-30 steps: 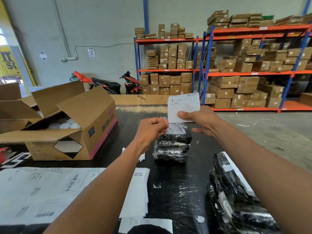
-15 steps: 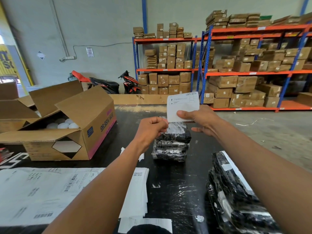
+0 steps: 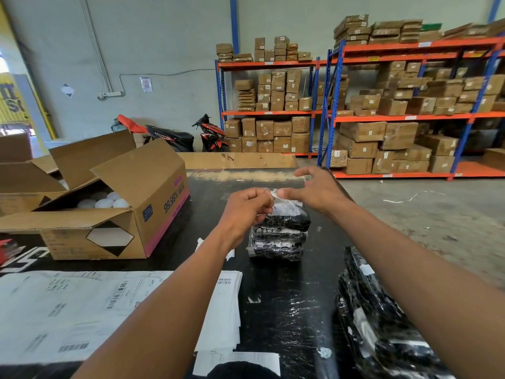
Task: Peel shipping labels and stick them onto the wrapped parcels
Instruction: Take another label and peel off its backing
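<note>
a white label (image 3: 284,206) is being laid on top of the stack of parcels (image 3: 278,236), just right of the open box (image 3: 109,214). its near edge is pinched by the left hand (image 3: 246,209); the right hand (image 3: 317,192) is spread, thumb pressing. if pressed unevenly, wrinkles or a skewed label could result on the slippery wrap.

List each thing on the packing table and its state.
left hand: closed, pinching the label
right hand: fingers spread, thumb on the label
label: lying on top of the parcel stack
parcel stack: wrapped, upright
cardboard box: flaps open, white balls inside
label sheets: flat, stacked
</note>
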Demonstrator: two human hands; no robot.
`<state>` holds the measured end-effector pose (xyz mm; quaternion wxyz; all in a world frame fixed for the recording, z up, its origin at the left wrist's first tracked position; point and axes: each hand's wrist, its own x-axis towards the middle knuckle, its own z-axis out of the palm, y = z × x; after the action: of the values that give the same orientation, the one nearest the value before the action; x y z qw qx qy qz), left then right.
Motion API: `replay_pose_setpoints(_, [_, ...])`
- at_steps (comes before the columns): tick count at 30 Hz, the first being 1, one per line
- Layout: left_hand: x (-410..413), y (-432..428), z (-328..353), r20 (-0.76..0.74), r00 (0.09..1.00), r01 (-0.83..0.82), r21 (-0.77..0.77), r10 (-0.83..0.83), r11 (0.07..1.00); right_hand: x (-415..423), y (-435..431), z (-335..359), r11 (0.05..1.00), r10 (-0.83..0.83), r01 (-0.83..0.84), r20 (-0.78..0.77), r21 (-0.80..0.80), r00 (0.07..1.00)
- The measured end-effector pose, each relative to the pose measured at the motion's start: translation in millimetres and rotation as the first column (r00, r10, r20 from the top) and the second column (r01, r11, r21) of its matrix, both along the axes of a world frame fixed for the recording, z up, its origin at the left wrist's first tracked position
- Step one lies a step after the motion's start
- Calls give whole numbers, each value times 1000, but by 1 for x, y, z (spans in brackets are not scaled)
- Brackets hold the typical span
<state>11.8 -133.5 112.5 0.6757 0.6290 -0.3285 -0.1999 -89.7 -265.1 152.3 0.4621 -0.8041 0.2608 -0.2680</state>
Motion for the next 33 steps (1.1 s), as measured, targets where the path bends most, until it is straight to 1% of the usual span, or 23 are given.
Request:
replay_pose_setpoints(2, [0,-1,0,-18,1000,-2,-6,2,1000,-2,4,3,997,80,-80,2,-21,997])
replay_pose_setpoints(5, [-1,-1,1,-35,999,-1,-10,1,1000,-7,11,6,984,178,-179,42,21,983])
replay_pose_setpoints(9, [-4,0,2,-39,999,-13,-15,13,1000,-9,14,6,963,210,-210,14,167,978])
replay_pose_setpoints(11, [-4,2,2,-25,999,-25,-12,25,1000,-10,16,7,955,223,-218,-2,202,975])
replay_pose_setpoints(14, [-4,6,3,7,999,-47,4,47,999,-10,19,5,954,231,-226,-6,199,973])
replay_pose_setpoints(25, [14,30,-4,25,997,-78,78,76,994,6,45,-5,956,225,-217,-22,197,974])
replay_pose_setpoints(29, [25,45,-5,35,996,-83,123,80,989,22,59,-10,952,204,-191,-30,238,979])
replay_pose_setpoints(33, [43,64,-10,-10,992,-123,212,128,969,41,76,-16,957,116,-103,-30,272,993])
